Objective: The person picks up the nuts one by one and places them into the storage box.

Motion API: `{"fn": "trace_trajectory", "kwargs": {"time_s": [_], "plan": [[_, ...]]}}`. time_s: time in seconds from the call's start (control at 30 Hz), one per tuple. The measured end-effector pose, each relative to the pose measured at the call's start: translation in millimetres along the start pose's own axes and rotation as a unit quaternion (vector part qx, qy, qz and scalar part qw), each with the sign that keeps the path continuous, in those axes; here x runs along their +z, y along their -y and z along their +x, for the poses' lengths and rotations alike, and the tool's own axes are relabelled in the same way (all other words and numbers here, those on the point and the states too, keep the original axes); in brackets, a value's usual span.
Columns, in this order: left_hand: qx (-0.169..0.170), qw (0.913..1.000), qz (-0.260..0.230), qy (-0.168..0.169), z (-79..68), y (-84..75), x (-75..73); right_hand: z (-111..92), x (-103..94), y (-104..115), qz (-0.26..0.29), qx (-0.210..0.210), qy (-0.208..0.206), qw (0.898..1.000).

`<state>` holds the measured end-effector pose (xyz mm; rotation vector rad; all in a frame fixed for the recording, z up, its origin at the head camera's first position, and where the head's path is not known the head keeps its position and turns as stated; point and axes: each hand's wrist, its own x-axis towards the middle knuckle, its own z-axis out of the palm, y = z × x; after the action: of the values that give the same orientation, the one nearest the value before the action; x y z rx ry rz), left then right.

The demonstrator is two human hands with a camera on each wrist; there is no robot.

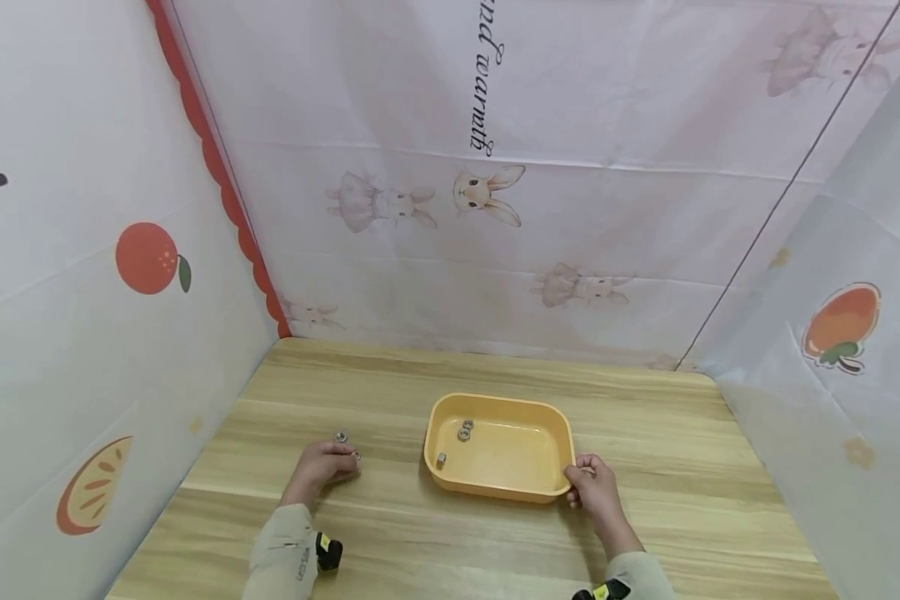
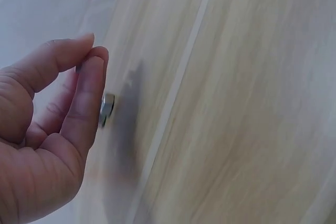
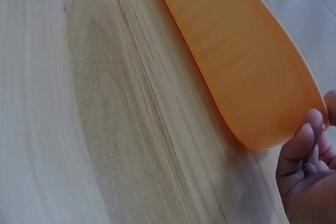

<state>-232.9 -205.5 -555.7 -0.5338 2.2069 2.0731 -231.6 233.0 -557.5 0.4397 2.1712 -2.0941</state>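
— While the left hand (image 1: 322, 467) pinches a mostly hidden nut (image 1: 356, 455), what lies near it?
— Another nut (image 1: 341, 437), on the table (image 1: 390, 533) just beyond the hand.
— And further right?
— A yellow tray (image 1: 510, 454), three nuts (image 1: 463, 434) in its left part, its near right corner gripped by the right hand (image 1: 596, 490).

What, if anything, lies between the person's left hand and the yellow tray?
Beyond the metal nut that the left hand pinches, only bare wood-grain tabletop lies before the yellow tray. The head view shows it.
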Motion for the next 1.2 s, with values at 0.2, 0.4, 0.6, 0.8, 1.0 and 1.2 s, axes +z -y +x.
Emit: {"fn": "trace_trajectory", "kwargs": {"time_s": [0.2, 0.4, 0.6, 0.8, 1.0, 1.2], "plan": [[0.018, 0.9992, 0.025, 0.026, -7.1, -3.0, 17.5, 1, -0.2, -1, 0.006, 0.001, 0.003, 1.0], [0.03, 0.9982, 0.018, 0.049, -9.5, -6.6, 35.2, 1, -0.6, 3, 0.004, 0.002, 0.003, 1.0], [0.052, 0.9971, 0.032, 0.045, -10.2, -9.7, 51.2, 0, 0.6, 3, -0.001, 0.002, 0.001, 1.0], [0.067, 0.9955, 0.028, 0.061, -13.6, -9.5, 67.0, -2, 0.3, 1, -0.003, 0.008, 0.0, 1.0], [0.073, 0.9941, 0.036, 0.072, -19.0, -16.8, 80.2, -5, -0.2, 2, 0.005, 0.005, 0.004, 1.0], [0.055, 0.9927, 0.052, 0.094, -20.4, -31.0, 88.8, -8, -3.1, 1, 0.004, 0.003, 0.006, 1.0]]}}
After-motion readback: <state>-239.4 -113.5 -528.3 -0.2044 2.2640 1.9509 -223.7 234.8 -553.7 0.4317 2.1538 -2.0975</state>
